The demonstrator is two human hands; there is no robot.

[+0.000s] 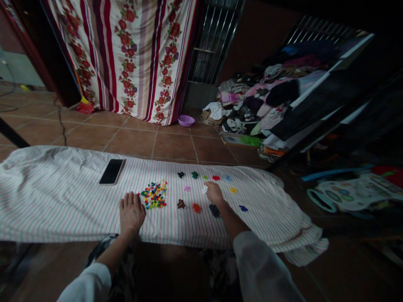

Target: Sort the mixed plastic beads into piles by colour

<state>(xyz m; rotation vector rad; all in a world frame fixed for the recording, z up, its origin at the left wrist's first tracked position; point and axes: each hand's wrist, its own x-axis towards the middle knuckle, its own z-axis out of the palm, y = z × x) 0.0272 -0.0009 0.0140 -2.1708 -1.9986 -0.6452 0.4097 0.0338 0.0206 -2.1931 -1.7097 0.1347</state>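
A mixed heap of small coloured pieces (154,195) lies on the striped cloth (78,201). My left hand (132,212) rests flat on the cloth at the heap's left edge, fingers stretched out. Farther right, my right hand (214,193) has its fingers pressed together beside a small white pile (205,189); whether they hold a piece is too small to tell. Single-colour piles lie around it, among them black (180,174), dark green (194,174), red (215,178), pink (187,188), yellow (233,190), brown (181,204), orange (197,207) and dark blue (243,208).
A phone (112,171) lies on the cloth left of the heap. Beyond the table are a floral curtain (126,58), a purple basin (186,121) and a heap of clothes (252,100). A dark grey pile (214,210) sits under my right wrist.
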